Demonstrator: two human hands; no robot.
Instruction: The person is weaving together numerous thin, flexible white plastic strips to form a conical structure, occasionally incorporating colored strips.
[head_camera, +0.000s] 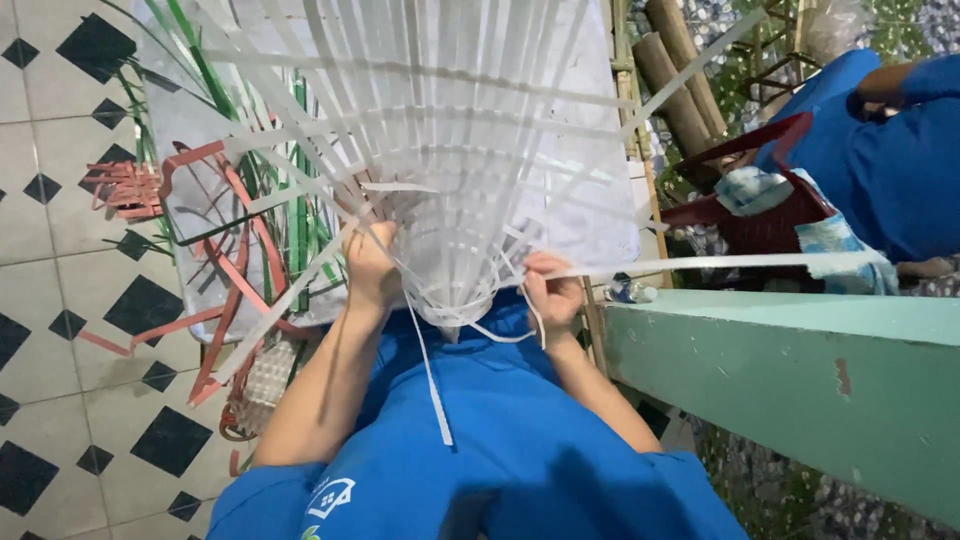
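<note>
Head view is showing a white strip basket frame (440, 150) fanning up toward twelve o'clock from the lap; the left hand (370, 265) is clenching its strips at nine o'clock, the right hand (552, 290) is pinching a long white strip (720, 264) running toward three o'clock; red and green strips (250, 250) are lying at nine o'clock

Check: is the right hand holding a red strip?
No, the right hand grips a white strip of the woven white basket frame; the red strips lie on the floor left.
</note>
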